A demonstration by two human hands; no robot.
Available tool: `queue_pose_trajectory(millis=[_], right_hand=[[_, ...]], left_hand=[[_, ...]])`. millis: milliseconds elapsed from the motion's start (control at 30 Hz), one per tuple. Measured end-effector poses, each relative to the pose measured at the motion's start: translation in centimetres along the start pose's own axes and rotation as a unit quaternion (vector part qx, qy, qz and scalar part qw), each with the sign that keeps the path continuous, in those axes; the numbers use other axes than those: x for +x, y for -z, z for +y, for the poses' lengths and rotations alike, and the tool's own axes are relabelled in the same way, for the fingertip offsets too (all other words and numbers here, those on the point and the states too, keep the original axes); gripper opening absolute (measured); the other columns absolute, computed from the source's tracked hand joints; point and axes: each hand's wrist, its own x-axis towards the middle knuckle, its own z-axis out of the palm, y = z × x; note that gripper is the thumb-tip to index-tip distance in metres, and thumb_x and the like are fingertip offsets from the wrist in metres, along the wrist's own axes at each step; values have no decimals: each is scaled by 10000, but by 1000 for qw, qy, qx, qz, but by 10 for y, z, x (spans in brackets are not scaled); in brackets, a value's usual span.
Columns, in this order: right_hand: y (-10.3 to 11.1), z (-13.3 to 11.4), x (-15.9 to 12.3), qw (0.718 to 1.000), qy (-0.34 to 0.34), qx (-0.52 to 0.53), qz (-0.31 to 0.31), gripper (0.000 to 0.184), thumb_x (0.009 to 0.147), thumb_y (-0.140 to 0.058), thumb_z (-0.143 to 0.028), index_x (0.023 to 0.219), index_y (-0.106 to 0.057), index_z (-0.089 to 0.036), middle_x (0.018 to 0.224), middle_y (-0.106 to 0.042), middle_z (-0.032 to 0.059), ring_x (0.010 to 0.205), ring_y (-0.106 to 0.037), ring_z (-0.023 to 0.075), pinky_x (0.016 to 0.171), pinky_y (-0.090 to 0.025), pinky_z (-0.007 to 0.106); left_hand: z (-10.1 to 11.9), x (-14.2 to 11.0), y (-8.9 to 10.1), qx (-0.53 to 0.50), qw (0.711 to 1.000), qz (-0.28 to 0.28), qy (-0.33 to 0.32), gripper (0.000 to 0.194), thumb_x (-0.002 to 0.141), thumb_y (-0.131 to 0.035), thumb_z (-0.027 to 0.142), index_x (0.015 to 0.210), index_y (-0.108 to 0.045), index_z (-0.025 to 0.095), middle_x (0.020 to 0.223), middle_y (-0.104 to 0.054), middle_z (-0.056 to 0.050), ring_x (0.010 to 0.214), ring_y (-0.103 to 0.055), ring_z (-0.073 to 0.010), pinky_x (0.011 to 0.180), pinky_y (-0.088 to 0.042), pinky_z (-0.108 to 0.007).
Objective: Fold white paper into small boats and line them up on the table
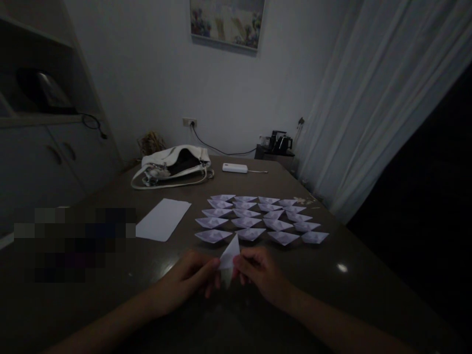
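Between my two hands is a small piece of folded white paper, its pointed tip turned up and away from me. My left hand pinches its left edge between thumb and fingers. On the other side, the thumb and fingers of my right hand close on its right edge. Just beyond my hands, several folded paper boats stand in rows on the dark table. A stack of white paper sheets lies to the left of the boats.
A white handbag rests open at the table's far left. Near the far edge lies a white power bank with a short cable. Small pale scraps lie right of the boats. A sheer curtain hangs along the right side.
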Motion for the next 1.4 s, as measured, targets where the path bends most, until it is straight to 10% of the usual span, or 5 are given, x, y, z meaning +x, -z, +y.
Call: queue_pose_trajectory(millis=[167,467,933,1133,1400], right_hand=[[-4,-3,-6,995,0,-14,-100,527,871,-528,-606,629,-636,-151,535,-518,-15,468,-455,88,475,-337,205],[-6,-5,-4,998,-2,13,-59,450,878,-559,-535,702,-664,-134,559,-527,-17,489,-435,79,463,-294,193],[-6,7,-11,986,-40,30,-158,342,804,-635,-397,580,-548,-153,571,-573,-5,457,-480,71,420,-338,164],[-3,2,-9,996,4,18,-90,387,828,-594,-440,569,-550,-156,520,-520,-20,441,-441,70,419,-315,174],[-2,-3,-7,998,9,-3,-58,402,853,-562,-450,578,-515,-161,522,-485,-19,474,-433,85,454,-309,193]], left_hand=[[1,-4,-3,70,997,-1,19,638,922,-345,644,702,-676,144,539,-536,9,535,-516,-133,531,-414,-214],[7,-1,-2,89,995,21,-29,645,959,-302,616,705,-665,146,562,-561,9,517,-513,-117,531,-399,-209],[7,-10,-8,38,995,62,72,589,806,-438,746,690,-554,181,614,-558,2,588,-562,-151,611,-470,-247],[5,-7,-6,23,999,-11,39,598,848,-431,699,629,-586,165,537,-504,16,540,-501,-123,567,-424,-223],[7,-12,-8,-19,996,45,78,523,759,-573,673,745,-632,154,658,-540,6,520,-501,-108,471,-413,-203]])
